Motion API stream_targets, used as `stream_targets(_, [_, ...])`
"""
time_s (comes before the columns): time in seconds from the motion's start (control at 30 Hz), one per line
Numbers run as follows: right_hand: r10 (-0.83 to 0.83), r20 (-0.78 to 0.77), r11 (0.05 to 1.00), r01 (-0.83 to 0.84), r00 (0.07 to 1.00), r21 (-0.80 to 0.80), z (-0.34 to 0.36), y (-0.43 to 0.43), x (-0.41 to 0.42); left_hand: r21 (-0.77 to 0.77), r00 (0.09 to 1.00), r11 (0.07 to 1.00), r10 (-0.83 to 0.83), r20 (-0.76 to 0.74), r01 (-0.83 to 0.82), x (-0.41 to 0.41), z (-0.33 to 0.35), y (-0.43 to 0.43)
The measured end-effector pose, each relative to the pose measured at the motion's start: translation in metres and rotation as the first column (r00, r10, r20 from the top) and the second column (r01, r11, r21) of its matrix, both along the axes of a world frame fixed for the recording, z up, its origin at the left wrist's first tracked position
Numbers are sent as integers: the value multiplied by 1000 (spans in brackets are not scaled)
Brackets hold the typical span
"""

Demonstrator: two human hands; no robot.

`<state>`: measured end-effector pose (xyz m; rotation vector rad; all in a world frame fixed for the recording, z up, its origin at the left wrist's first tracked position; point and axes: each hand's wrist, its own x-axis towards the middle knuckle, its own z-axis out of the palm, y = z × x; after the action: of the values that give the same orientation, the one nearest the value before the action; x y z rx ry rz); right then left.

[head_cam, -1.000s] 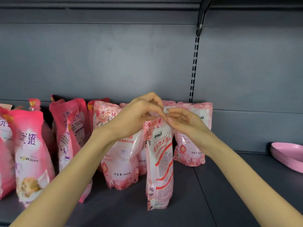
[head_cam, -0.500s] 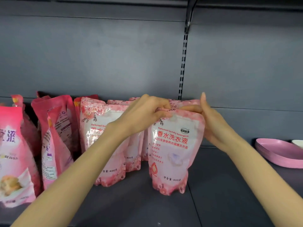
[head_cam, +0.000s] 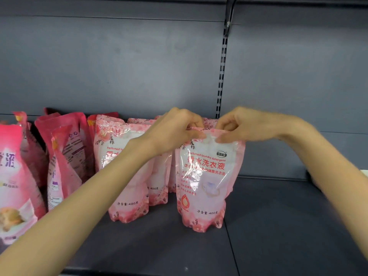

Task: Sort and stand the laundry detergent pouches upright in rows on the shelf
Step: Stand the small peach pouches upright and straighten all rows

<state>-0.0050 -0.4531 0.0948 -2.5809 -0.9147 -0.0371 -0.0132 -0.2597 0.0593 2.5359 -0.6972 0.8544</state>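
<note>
Both hands pinch the top seal of one pale pink perfumed laundry detergent pouch (head_cam: 207,182). The left hand (head_cam: 175,130) is at its left corner and the right hand (head_cam: 245,126) nearer the middle, fingers curled tight on the film. Gripping up there probably lets the soft bag hang straight, so its base, which looks down on the grey shelf (head_cam: 278,226), settles flat and label-forward at the right end of the near row. I count at least four of the pale kind: this one, a neighbouring pale pouch (head_cam: 123,176) just left, and others behind. Further left stand at least three darker pink pouches (head_cam: 65,156), some leaning and partly hidden.
</note>
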Motion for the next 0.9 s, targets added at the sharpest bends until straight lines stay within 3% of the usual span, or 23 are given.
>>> stream_targets(0.1, [5, 193, 983, 31, 981, -180, -2, 25, 2, 6, 998, 1000, -24, -65, 25, -4, 3, 6])
stream_targets(0.23, [-67, 343, 979, 129, 937, -160, -8, 36, 15, 2, 1000, 1000, 12, -15, -12, -16, 18, 32])
stream_targets(0.33, [-102, 364, 984, 146, 926, -97, -13, 32, 26, 57, 993, 991, 120, 0, -120, -27, 36, 62])
stream_targets(0.47, [-107, 386, 989, 138, 916, -52, -16, 31, 36, 190, 941, 944, 300, -159, -269, -33, 53, 100])
stream_targets(0.67, [-93, 413, 986, 142, 906, -88, -13, 25, 44, 264, 854, 933, 337, -397, -245, -30, 54, 131])
stream_targets(0.9, [-98, 286, 995, 94, 953, 27, -14, 16, 59, 296, 884, 914, 363, -294, -277, -21, 48, 131])
